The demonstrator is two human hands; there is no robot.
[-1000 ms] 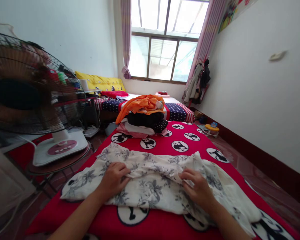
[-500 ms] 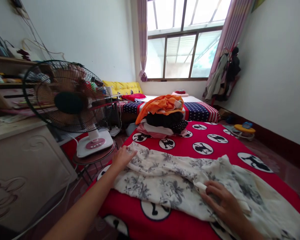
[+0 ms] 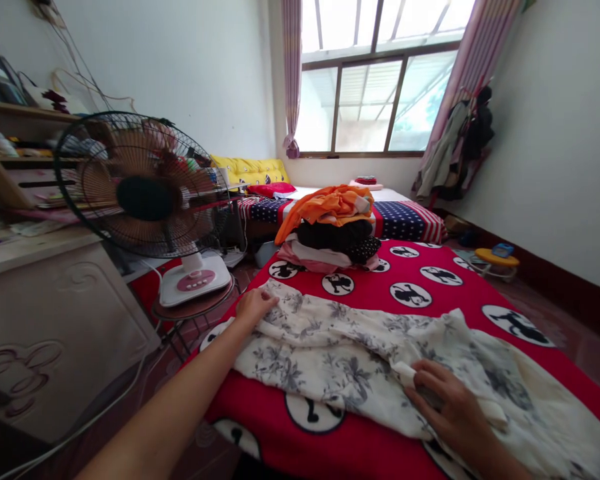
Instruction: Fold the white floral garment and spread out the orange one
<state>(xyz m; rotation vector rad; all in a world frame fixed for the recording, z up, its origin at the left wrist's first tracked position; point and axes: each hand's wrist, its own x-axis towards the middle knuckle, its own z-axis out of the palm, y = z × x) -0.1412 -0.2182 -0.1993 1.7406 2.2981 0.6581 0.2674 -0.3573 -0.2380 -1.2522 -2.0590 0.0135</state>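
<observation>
Head view: my left hand (image 3: 256, 307) lies released on the floral cloth (image 3: 340, 360); my right hand (image 3: 453, 407) pinches a fold. Beyond my fingers, a clothes pile (image 3: 330, 233) sits on the red blanket (image 3: 460, 267).

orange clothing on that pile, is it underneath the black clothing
No, the orange clothing lies on top of the black clothing.

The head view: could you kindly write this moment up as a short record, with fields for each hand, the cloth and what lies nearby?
Left hand: on the cloth's far edge
Right hand: on a turned-over fold
Cloth: grey-floral white fabric
Beneath: red monkey-print blanket
Nearby: clothes pile; electric fan
</observation>
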